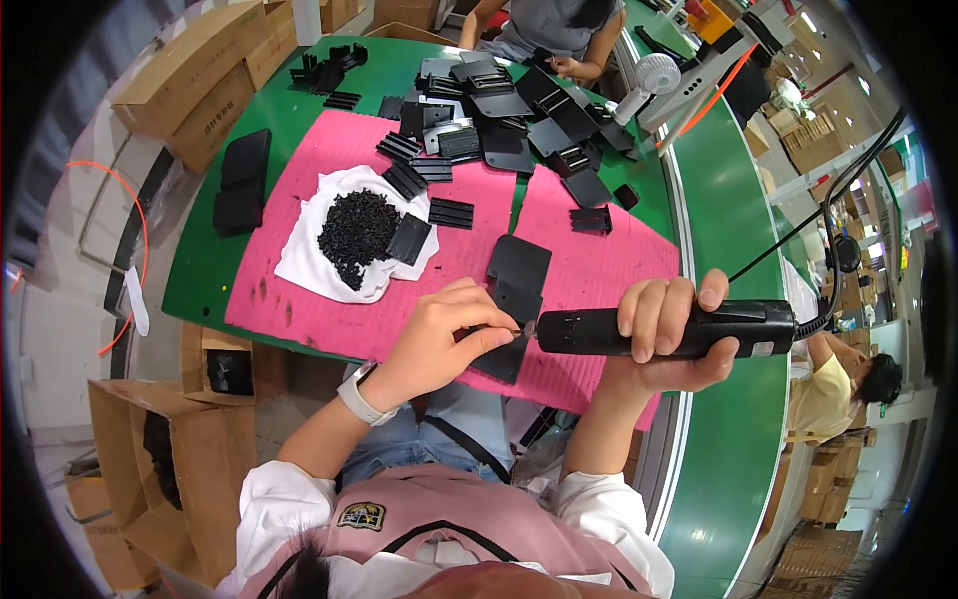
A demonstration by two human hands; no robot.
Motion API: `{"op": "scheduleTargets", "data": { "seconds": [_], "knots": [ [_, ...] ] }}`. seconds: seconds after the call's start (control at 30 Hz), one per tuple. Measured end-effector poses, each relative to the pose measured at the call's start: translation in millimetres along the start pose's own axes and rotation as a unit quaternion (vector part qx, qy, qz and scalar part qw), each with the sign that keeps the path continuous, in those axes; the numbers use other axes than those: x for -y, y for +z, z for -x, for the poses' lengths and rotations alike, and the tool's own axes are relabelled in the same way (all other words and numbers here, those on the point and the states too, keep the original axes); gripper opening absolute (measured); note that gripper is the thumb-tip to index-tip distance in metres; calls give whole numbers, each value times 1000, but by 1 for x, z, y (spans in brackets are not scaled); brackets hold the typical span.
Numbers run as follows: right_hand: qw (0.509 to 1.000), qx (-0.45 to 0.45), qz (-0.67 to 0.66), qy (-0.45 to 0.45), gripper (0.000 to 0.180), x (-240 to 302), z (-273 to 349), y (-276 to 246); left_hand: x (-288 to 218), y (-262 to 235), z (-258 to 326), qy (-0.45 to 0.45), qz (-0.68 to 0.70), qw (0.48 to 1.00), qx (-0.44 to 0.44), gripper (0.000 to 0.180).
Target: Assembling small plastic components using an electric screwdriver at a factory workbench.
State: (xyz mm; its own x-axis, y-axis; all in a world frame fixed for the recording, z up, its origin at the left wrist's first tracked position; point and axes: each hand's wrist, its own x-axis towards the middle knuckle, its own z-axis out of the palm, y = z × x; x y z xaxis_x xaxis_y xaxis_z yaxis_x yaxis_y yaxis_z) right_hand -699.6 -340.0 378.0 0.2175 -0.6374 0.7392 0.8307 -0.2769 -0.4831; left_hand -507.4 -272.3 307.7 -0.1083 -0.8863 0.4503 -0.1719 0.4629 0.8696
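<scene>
A black electric screwdriver (pixel 664 331) is gripped in the right hand (pixel 671 324), fingers wrapped around its body, tip aimed left. At that tip a small screw — too small to make out clearly — is pinched by the left hand (pixel 446 334), thumb and fingers closed. Beneath both, a black plastic plate (pixel 511 299) is laid at the near edge of the pink mat (pixel 329 299). Towards the mat's left side, a heap of black screws (pixel 355 233) is spread on a white cloth (pixel 304 255). More black parts (pixel 499 110) are piled at the worktop's far edge.
</scene>
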Motion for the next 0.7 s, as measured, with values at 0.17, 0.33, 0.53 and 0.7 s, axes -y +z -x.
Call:
{"op": "scheduleTargets", "data": {
  "seconds": [0.17, 0.33, 0.53, 0.7],
  "knots": [
    [999, 17, 3, 28, 40, -3, 4, 4, 0, -5, 2, -2, 7, 1000, 29, 11],
    [997, 4, 0, 82, 40, -6, 5, 12, 2, -5, 5, -15, 18, 999, 49, 8],
    [995, -26, -52, 86, 40, -17, -13, 0, 2, -16, -2, -122, 60, 991, 5, 26],
    [987, -10, 130, 93, 37, -25, -15, -7, 17, -15, -18, -250, -51, 967, 15, 39]
  ]
}}
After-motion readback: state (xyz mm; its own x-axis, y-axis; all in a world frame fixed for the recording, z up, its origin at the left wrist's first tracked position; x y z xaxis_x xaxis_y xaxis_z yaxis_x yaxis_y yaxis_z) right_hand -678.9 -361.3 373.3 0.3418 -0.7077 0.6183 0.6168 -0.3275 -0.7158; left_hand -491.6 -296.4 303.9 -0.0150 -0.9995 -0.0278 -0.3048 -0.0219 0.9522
